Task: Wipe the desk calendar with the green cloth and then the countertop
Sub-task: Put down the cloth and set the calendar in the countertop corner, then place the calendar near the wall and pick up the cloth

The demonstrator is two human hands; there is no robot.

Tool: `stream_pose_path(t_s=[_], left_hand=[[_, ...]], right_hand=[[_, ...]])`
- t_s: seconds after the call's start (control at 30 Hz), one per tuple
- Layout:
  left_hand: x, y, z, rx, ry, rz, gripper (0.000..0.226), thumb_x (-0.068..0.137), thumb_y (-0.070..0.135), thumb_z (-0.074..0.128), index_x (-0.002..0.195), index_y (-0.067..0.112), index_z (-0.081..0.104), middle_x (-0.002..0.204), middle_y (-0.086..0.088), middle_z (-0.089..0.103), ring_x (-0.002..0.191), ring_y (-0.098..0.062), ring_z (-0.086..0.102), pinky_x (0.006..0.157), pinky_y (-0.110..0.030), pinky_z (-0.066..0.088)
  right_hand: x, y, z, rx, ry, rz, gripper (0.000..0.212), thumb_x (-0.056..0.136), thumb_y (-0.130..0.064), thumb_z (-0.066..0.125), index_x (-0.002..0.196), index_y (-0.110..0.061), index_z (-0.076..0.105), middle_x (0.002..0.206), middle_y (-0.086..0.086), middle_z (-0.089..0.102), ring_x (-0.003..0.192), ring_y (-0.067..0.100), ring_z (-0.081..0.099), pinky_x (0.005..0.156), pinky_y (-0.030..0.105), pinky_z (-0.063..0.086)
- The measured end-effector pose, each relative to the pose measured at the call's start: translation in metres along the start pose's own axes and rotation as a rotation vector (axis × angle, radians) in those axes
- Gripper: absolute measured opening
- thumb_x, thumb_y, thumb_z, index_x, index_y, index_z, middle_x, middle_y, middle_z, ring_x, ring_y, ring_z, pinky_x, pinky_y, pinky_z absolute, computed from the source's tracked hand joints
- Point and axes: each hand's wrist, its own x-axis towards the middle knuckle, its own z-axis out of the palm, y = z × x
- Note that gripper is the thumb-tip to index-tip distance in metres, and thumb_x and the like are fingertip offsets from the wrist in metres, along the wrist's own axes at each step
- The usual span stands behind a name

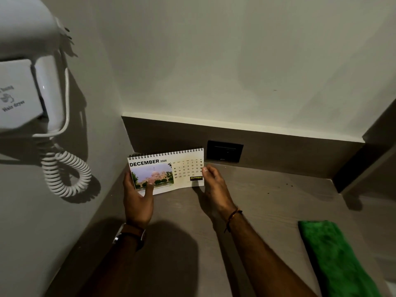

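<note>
**Calendar held, cloth not yet fetched**

Both hands grasp the desk calendar (166, 171): left hand (138, 198) at its lower corner, right hand (214, 185) on its edge. The green cloth (336, 258) lies on the counter (267, 200), well to the right hand's right. It seems barely lifted. Best keep the left grasp and free the right for the cloth.

On your left wall hangs a white hair dryer (46, 88), its body resting in a white wall holder (18, 93) printed with faint grey lettering. A white coiled cord (66, 172) loops down below it and throws a shadow on the wall. Ahead of you, a black wall socket plate (225, 151) sits in the brown backsplash strip (289, 151), which runs along under the pale painted wall (235, 61). A few small dark specks (288, 185) lie toward the far right corner.
</note>
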Motion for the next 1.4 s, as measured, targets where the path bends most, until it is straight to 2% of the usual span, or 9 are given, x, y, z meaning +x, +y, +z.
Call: stream_pose_path(t_s=[0.23, 0.33, 0.4, 0.47, 0.67, 0.83, 0.97, 1.07, 1.4], left_hand=[[-0.002, -0.018, -0.002, -0.044, -0.034, -0.043, 0.077, 0.097, 0.007, 0.067, 0.16, 0.024, 0.028, 0.155, 0.002, 0.052, 0.141, -0.021, 0.051, 0.119, -0.056, 0.043], [-0.008, -0.02, -0.003, 0.019, 0.002, -0.041, 0.078, 0.096, 0.008, 0.069, 0.161, 0.016, 0.027, 0.156, 0.0, 0.049, 0.146, -0.027, 0.046, 0.121, -0.044, 0.036], [-0.019, -0.018, -0.004, 0.08, 0.09, -0.055, 0.081, 0.096, 0.016, 0.071, 0.162, 0.013, 0.024, 0.165, -0.014, 0.041, 0.153, -0.037, 0.038, 0.122, -0.046, 0.033], [-0.041, -0.011, 0.001, 0.086, 0.145, -0.03, 0.08, 0.095, 0.027, 0.069, 0.161, 0.018, 0.025, 0.167, -0.016, 0.037, 0.153, -0.035, 0.036, 0.124, -0.054, 0.034], [-0.114, 0.011, 0.072, 0.279, -0.308, 0.341, 0.077, 0.091, 0.037, 0.064, 0.159, 0.023, 0.03, 0.167, -0.004, 0.037, 0.152, -0.024, 0.041, 0.121, -0.05, 0.042], [-0.127, 0.019, 0.135, 0.707, -0.771, 0.45, 0.085, 0.095, 0.068, 0.03, 0.165, 0.025, 0.007, 0.177, 0.002, 0.009, 0.163, -0.018, 0.007, 0.132, -0.041, 0.002], [-0.14, 0.012, 0.156, 0.958, -1.012, 0.458, 0.093, 0.093, 0.077, 0.015, 0.165, 0.023, -0.009, 0.177, 0.0, -0.013, 0.163, -0.021, -0.011, 0.13, -0.047, -0.009], [-0.152, 0.003, 0.155, 1.027, -0.989, 0.494, 0.1, 0.086, 0.081, 0.006, 0.164, 0.021, -0.012, 0.173, -0.002, -0.022, 0.163, -0.023, -0.015, 0.13, -0.051, -0.012], [-0.166, 0.007, 0.153, 1.037, -0.811, 0.62, 0.099, 0.091, 0.077, 0.011, 0.164, 0.011, 0.019, 0.174, -0.011, 0.014, 0.162, -0.031, 0.018, 0.132, -0.056, 0.012]], right_hand=[[-0.01, 0.003, 0.0, -0.215, 0.044, -0.01, 0.028, 0.11, -0.031, 0.046, 0.136, -0.023, 0.054, 0.106, -0.017, 0.077, 0.092, -0.017, 0.068, 0.063, -0.001, 0.049], [-0.03, -0.003, -0.01, -0.321, 0.131, -0.023, 0.055, 0.108, -0.042, 0.049, 0.158, -0.026, 0.034, 0.114, -0.035, 0.071, 0.119, -0.011, 0.056, 0.057, -0.007, 0.042], [-0.056, -0.008, -0.029, -0.537, 0.231, -0.117, 0.061, 0.104, -0.048, 0.053, 0.159, -0.034, 0.032, 0.155, -0.013, 0.049, 0.135, 0.008, 0.043, 0.082, 0.003, 0.049], [-0.084, -0.009, -0.066, -0.933, 0.345, -0.264, 0.06, 0.103, -0.048, 0.053, 0.158, -0.031, 0.035, 0.165, -0.001, 0.037, 0.147, 0.018, 0.037, 0.116, 0.037, 0.042], [-0.157, -0.012, -0.192, -1.502, 0.638, 0.004, 0.057, 0.098, -0.059, 0.048, 0.152, -0.042, 0.043, 0.169, -0.005, 0.029, 0.157, 0.034, 0.014, 0.123, 0.069, 0.011], [-0.194, -0.005, -0.248, -1.605, 0.52, 0.112, 0.063, 0.096, -0.069, 0.038, 0.156, -0.057, 0.024, 0.172, -0.013, 0.015, 0.159, 0.028, 0.01, 0.124, 0.066, 0.012], [-0.21, -0.006, -0.265, -1.565, 0.532, 0.092, 0.06, 0.099, -0.066, 0.035, 0.157, -0.057, 0.021, 0.172, -0.016, 0.011, 0.159, 0.024, 0.009, 0.124, 0.061, 0.014], [-0.219, -0.003, -0.269, -1.534, 0.599, 0.101, 0.06, 0.1, -0.065, 0.031, 0.157, -0.057, 0.017, 0.173, -0.015, 0.008, 0.16, 0.025, 0.007, 0.124, 0.062, 0.014], [-0.209, 0.018, -0.24, -1.497, 0.771, 0.144, 0.066, 0.102, -0.062, 0.022, 0.164, -0.039, 0.012, 0.174, 0.001, 0.002, 0.159, 0.037, -0.002, 0.127, 0.057, 0.001]])
